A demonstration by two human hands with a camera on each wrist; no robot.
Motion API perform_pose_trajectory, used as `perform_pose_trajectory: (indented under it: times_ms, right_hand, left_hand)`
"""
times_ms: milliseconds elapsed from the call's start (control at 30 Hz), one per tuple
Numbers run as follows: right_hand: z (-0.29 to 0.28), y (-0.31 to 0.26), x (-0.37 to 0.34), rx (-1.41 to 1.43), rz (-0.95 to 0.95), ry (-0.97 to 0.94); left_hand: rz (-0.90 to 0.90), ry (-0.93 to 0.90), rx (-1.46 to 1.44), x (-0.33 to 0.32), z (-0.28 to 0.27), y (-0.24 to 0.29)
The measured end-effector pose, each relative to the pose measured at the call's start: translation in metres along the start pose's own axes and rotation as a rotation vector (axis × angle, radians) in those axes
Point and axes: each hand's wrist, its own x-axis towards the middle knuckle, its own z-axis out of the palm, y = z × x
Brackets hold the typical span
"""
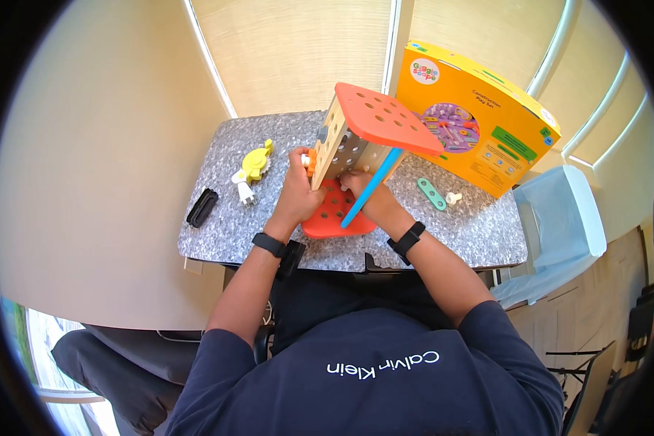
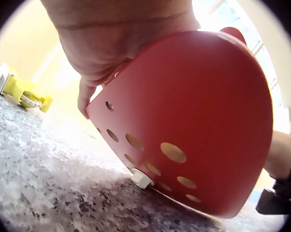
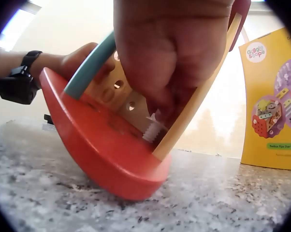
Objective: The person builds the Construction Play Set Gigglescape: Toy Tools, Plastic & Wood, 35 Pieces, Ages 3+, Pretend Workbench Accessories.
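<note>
A toy toolbox with red end panels [image 1: 385, 120], pale wooden sides and a blue bar [image 1: 374, 185] stands tilted on one red end. My left hand [image 1: 296, 190] grips its left side, beside an orange piece [image 1: 312, 163]. In the left wrist view, a white hexagonal piece [image 2: 141, 178] sticks out of the red panel close to the tabletop. My right hand [image 1: 370, 198] reaches inside the toolbox under the blue bar. There, in the right wrist view, its fingertips pinch a white toy screw [image 3: 153, 129] above the lower red panel.
On the speckled table [image 1: 269, 243], a yellow-and-white toy piece [image 1: 254, 166] and a black case [image 1: 203, 208] lie at left. A teal perforated strip [image 1: 432, 194] and a white piece [image 1: 453, 198] lie at right. Behind stands the yellow box [image 1: 501, 109]; a bluish bin [image 1: 570, 218] is beside the table.
</note>
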Motion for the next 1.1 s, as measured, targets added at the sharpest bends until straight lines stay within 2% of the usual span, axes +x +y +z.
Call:
perform_pose_trajectory:
  times_ms: [133, 200, 333, 400, 433, 500, 533, 600, 633, 700, 733, 800, 933, 1000, 1100]
  right_hand:
    - [0.003, 0.007, 0.003, -0.068, -0.089, 0.089]
    - [-0.011, -0.015, 0.007, 0.141, 0.149, 0.031]
    - [0.0, -0.007, 0.009, 0.033, 0.149, 0.073]
    - [0.002, -0.006, 0.014, 0.049, 0.316, -0.014]
    - [-0.002, -0.011, 0.015, 0.049, 0.315, -0.014]
    - [-0.01, -0.02, 0.017, -0.252, 0.26, -0.088]
    - [-0.012, -0.023, 0.017, -0.252, 0.26, -0.086]
    - [-0.014, -0.028, 0.018, 0.084, 0.361, 0.082]
    - [-0.013, -0.022, 0.018, 0.084, 0.359, 0.081]
    - [-0.011, -0.007, 0.017, -0.024, 0.108, 0.121]
    - [-0.015, -0.008, 0.017, -0.025, 0.108, 0.12]
    - [-0.022, -0.009, 0.017, 0.095, 0.127, -0.051]
    - [-0.018, -0.007, 0.017, 0.051, 0.157, -0.079]
    - [-0.014, -0.002, 0.016, -0.055, 0.092, -0.069]
    - [-0.009, -0.006, 0.016, -0.212, 0.153, -0.09]
  left_hand:
    - [0.074, 0.026, 0.088, 0.002, 0.004, -0.008]
    - [0.01, 0.001, 0.069, 0.001, 0.002, 0.001]
    - [0.084, 0.025, 0.119, -0.001, 0.004, -0.002]
    - [0.092, 0.036, 0.105, -0.001, 0.005, -0.004]
    - [0.093, 0.037, 0.106, -0.001, 0.005, -0.003]
    - [-0.009, 0.002, 0.009, -0.001, 0.004, -0.001]
    - [-0.007, 0.001, 0.01, -0.002, 0.004, 0.0]
    - [-0.026, -0.007, -0.003, -0.003, 0.003, 0.003]
    - [-0.025, -0.004, -0.002, -0.003, 0.003, 0.003]
    - [-0.023, 0.006, 0.001, -0.003, 0.003, 0.003]
    - [-0.023, 0.006, -0.001, -0.003, 0.003, 0.003]
    - [-0.033, 0.002, -0.005, -0.003, 0.003, 0.004]
    - [0.015, 0.01, 0.021, -0.002, 0.004, 0.003]
    - [-0.027, 0.001, 0.023, -0.003, 0.004, 0.005]
    - [0.01, 0.006, 0.017, -0.003, 0.005, 0.004]
